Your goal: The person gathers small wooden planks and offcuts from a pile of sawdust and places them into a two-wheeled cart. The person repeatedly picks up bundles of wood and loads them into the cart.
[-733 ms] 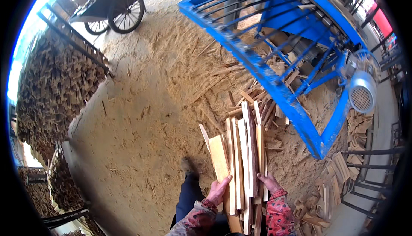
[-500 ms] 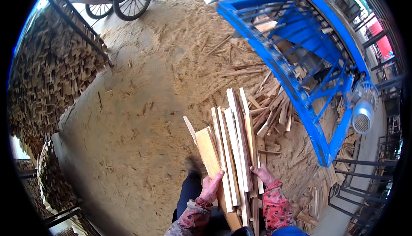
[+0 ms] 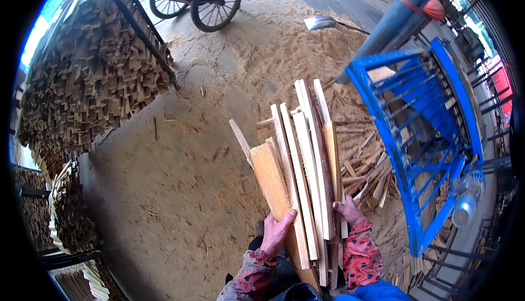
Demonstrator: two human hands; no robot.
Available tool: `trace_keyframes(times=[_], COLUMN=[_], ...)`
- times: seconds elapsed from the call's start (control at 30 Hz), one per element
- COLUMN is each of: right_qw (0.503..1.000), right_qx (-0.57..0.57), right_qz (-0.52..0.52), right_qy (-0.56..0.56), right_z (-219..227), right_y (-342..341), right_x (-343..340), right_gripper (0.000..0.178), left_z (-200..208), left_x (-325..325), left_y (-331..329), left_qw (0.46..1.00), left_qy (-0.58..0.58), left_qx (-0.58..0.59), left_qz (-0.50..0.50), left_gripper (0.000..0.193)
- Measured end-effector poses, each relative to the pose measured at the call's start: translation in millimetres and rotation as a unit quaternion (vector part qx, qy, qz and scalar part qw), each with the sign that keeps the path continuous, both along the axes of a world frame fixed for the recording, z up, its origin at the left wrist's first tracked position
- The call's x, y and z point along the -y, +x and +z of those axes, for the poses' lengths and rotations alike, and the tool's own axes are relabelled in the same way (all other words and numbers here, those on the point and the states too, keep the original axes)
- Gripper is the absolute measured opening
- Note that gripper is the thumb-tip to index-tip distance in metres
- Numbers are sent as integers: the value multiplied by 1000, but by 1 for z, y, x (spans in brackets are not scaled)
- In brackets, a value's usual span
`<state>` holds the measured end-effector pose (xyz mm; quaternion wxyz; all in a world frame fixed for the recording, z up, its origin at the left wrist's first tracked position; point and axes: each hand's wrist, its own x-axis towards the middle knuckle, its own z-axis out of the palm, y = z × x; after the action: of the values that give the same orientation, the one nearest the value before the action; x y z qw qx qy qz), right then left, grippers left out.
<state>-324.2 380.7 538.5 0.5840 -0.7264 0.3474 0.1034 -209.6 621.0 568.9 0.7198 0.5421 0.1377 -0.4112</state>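
Note:
A bundle of long wooden strips (image 3: 304, 172) lies between my two hands, held out in front of my body. My left hand (image 3: 276, 232) grips its left side, the thumb over a wide yellowish board (image 3: 269, 180). On the other side, my right hand (image 3: 350, 212) is closed against the bundle's right edge, thumb on top. The strips run roughly lengthwise away from me, with uneven ends; one has dark bark along it. The fingers under the bundle are hidden. Both forearms wear red patterned sleeves.
A blue metal roller frame (image 3: 407, 191) with a motor (image 3: 464, 211) stands at right, scrap sticks (image 3: 372, 175) heaped beside it. A tall stack of wood pieces (image 3: 98, 76) rises at left. A two-wheeled cart (image 3: 216, 5) and a shovel (image 3: 320, 22) are farther off. Sawdust covers the floor.
The view has swung left, so the blue frame, cart and wood stack sit farther right. The bundle stays in both hands, its far ends slightly higher in view.

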Motion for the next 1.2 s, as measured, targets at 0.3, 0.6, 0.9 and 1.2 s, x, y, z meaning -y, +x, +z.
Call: trace_keyframes(times=[0.3,0.6,0.9,1.2], right_qw=[997,995,977,973], right_qx=[-26,88,174,92], right_qz=[43,-24,-124,-178], right_qy=[-58,-42,-10,-119], right_z=[76,118,125,116], right_y=[129,233,360,451], right_x=[71,126,138,176], right_gripper=[105,100,91,108], left_z=[47,99,116,122], left_x=[73,134,163,204], left_y=[110,237,416,559], left_qw=[999,993,981,971], left_qy=[-7,-89,-149,-155], left_qx=[36,80,93,86], left_qz=[26,-1,-86,-160], left_gripper=[40,44,52,56])
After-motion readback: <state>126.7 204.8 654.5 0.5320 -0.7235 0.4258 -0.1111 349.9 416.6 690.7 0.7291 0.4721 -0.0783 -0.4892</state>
